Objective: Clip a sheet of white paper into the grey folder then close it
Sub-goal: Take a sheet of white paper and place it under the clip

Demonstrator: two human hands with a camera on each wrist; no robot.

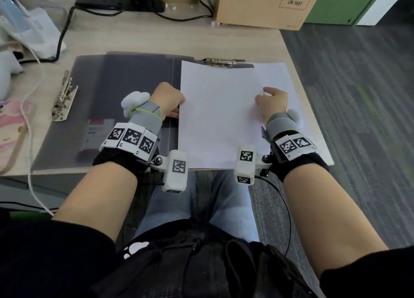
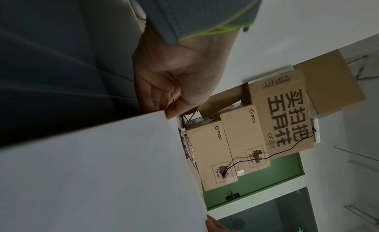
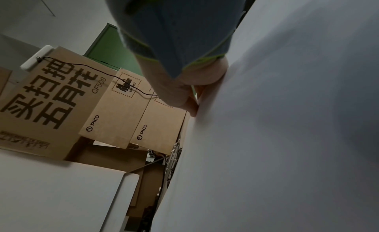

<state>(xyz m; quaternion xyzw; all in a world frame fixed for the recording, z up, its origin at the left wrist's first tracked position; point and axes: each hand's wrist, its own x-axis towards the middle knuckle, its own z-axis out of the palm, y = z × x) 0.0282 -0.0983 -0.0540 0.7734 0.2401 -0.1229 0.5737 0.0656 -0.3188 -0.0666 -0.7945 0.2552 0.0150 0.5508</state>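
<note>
The grey folder lies open on the desk, a metal clip at the top of its right half and another clip on its left edge. A white sheet of paper is held just above the right half, its top edge near the top clip. My left hand pinches the sheet's left edge, thumb on the edge in the left wrist view. My right hand pinches the right edge; in the right wrist view the hand meets the paper. More white paper lies beneath.
Cardboard boxes stand at the back of the desk, with a black power strip and cables. Bags and soft items crowd the left side. The desk's right edge drops to grey carpet. My lap is below the front edge.
</note>
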